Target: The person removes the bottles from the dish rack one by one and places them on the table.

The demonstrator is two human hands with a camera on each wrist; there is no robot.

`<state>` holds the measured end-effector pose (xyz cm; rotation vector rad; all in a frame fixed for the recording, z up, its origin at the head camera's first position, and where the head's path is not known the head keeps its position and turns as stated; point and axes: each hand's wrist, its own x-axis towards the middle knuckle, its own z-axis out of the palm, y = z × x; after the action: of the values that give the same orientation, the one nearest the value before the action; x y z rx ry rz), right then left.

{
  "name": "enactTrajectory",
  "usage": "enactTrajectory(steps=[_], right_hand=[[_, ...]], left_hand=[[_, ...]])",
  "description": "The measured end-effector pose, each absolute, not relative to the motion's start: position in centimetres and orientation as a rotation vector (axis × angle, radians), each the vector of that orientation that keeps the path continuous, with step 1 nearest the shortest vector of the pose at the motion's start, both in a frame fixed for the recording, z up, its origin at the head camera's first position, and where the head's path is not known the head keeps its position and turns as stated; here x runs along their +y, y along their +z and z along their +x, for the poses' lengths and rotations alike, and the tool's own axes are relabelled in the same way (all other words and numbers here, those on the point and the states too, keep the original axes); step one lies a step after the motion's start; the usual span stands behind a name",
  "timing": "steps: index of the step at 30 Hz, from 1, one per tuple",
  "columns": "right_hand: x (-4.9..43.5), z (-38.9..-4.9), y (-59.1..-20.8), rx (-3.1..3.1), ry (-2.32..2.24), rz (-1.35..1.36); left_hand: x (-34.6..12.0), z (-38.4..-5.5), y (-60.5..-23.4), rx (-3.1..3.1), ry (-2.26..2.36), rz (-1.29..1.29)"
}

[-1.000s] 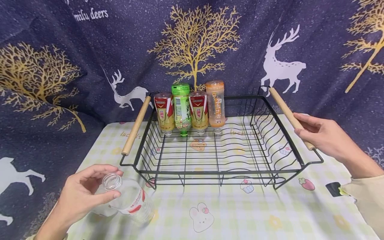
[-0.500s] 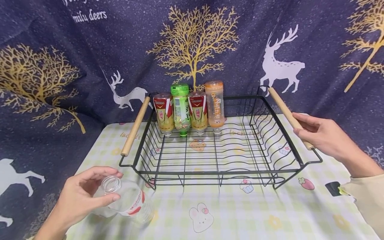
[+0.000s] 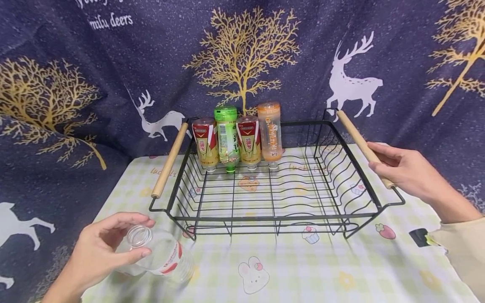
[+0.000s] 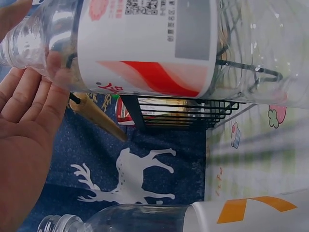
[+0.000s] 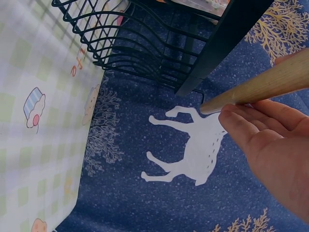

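Observation:
My left hand (image 3: 104,242) holds a clear plastic bottle (image 3: 168,256) by its shoulder, thumb on one side and fingers on the other. The uncapped bottle stands on the tablecloth and has a white label with red marks. Beside it, partly hidden by the hand, is a second clear bottle (image 3: 130,269); its white label with orange marks (image 4: 246,212) shows in the left wrist view. My right hand (image 3: 407,172) grips the right wooden handle (image 3: 360,141) of a black wire dish rack (image 3: 273,218), the fingers under it in the right wrist view.
Along the rack's back stand several upside-down bottles: a red-and-gold one (image 3: 206,143), a green one (image 3: 227,141), another red-and-gold one (image 3: 249,141) and an orange one (image 3: 270,132). The rack's left wooden handle (image 3: 168,164) rises near my left hand. A dark blue cloth (image 3: 242,50) hangs behind the table.
Both hands keep their places on the bottle and the handle. The head view has shifted slightly; nothing else has visibly moved.

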<state>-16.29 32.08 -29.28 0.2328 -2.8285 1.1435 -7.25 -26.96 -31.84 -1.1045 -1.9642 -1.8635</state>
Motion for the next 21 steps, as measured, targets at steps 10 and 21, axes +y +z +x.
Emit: enactTrajectory(steps=[10,21], right_hand=[[31.97,-16.28,-29.17,-2.819,1.137,0.254],[32.06,-16.30,-29.00,-2.857,1.122,0.251]], left_hand=[[-26.99,-7.25,-31.91,-1.971,-1.858,-1.115],[-26.94,-7.48,-31.50,-1.964,-1.855,-1.167]])
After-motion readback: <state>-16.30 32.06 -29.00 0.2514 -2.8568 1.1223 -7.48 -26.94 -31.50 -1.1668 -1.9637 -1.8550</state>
